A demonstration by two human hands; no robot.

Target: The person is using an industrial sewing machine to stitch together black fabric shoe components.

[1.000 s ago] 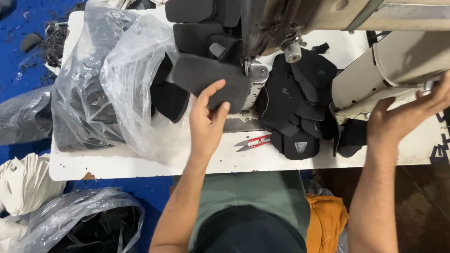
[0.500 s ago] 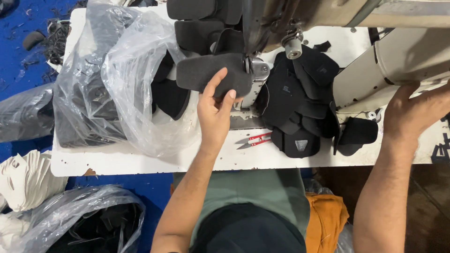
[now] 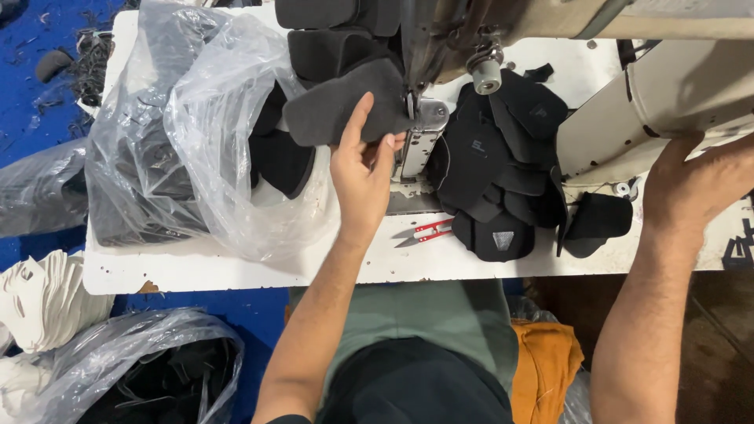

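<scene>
- Felt piece (image 3: 338,106), dark grey, flat, lies at sewing machine needle foot (image 3: 412,110) on the white bench (image 3: 236,271); looks light, soft, floppy, not slippery.
- Left hand (image 3: 363,169) pinches its near edge, thumb on top; best hold seems that edge.
- Right hand (image 3: 699,184) rests closed over the machine's handwheel end (image 3: 667,94).
- Red snips (image 3: 424,232) and black cut pieces (image 3: 503,173) lie nearby.

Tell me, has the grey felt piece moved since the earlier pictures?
Yes. The grey felt piece has shifted right, its edge now under the sewing machine's needle.
</scene>
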